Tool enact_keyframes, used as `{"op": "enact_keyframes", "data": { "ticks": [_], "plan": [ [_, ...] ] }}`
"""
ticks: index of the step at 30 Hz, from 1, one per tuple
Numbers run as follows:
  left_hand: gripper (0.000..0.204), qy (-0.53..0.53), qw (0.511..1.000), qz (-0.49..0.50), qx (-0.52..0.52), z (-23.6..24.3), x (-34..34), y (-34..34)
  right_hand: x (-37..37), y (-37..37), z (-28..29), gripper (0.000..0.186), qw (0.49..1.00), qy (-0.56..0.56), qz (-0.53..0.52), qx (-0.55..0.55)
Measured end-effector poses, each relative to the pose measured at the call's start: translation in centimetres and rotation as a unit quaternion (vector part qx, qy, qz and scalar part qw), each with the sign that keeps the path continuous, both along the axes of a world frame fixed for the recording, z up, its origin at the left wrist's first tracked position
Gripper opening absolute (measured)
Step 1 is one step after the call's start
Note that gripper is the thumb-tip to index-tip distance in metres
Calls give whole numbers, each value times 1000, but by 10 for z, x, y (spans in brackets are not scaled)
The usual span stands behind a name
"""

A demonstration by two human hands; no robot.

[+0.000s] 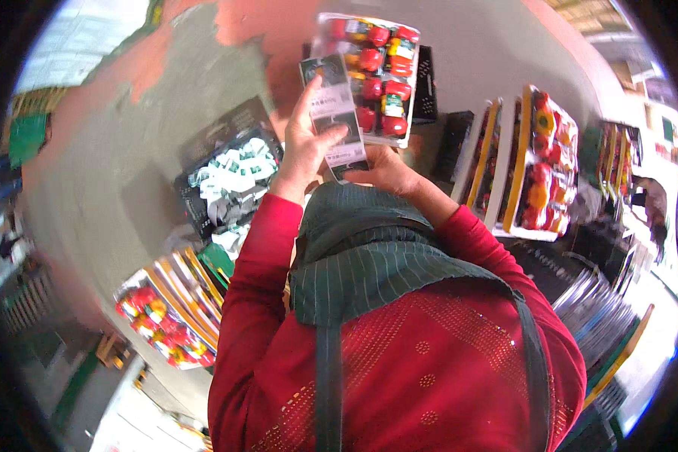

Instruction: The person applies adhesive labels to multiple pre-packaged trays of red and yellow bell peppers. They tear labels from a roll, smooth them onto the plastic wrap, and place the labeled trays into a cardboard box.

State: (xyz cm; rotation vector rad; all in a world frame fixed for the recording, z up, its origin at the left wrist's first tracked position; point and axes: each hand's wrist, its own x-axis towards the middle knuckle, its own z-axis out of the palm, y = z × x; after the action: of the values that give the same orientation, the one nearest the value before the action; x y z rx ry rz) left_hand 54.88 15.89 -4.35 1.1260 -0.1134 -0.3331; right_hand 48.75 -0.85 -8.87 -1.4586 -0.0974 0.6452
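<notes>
A strip of printed labels (pixel 328 102), dark and white by turns, hangs lengthwise in front of me. My left hand (pixel 304 143) is closed on its left side, with the thumb across the front and a finger reaching up along it. Near its lower end, my right hand (pixel 390 172) also grips the strip, its fingers partly hidden behind the paper. Just beyond lie packs of red and yellow bell peppers (pixel 371 60) in a white tray (pixel 390 140); the strip covers part of that tray's left side.
A dark crate (pixel 194 202) at left holds a heap of white and grey labels (pixel 237 169). Stacked pepper trays stand on edge at right (pixel 509 166) and lower left (pixel 162 282). Flat clear packaging (pixel 591 309) is piled at lower right. Another person (pixel 652 203) is at far right.
</notes>
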Motion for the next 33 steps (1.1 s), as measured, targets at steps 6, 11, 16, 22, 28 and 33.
{"op": "enact_keyframes", "data": {
  "ticks": [6, 11, 16, 22, 28, 33],
  "plan": [
    [86, -104, 975, -140, 137, 14, -9, -56, -5, -53, 54, 30, 961, 25, -265, 73],
    [83, -116, 968, -199, 103, 24, -19, -114, -21, -101, 72, 23, 914, 30, -373, 156],
    [45, -21, 976, -202, 76, 26, -24, -183, -44, -162, 71, 17, 853, 67, -457, 243],
    [13, -18, 956, -248, 154, 26, -35, -261, -77, -240, 70, 41, 723, -208, -585, -304],
    [18, -94, 918, -330, 199, 27, -59, -331, -103, -296, 67, 22, 813, -234, -453, -281],
    [15, -146, 899, -332, 244, 32, -71, -366, -121, -320, 52, 18, 823, -167, -515, -171]
  ]
}}
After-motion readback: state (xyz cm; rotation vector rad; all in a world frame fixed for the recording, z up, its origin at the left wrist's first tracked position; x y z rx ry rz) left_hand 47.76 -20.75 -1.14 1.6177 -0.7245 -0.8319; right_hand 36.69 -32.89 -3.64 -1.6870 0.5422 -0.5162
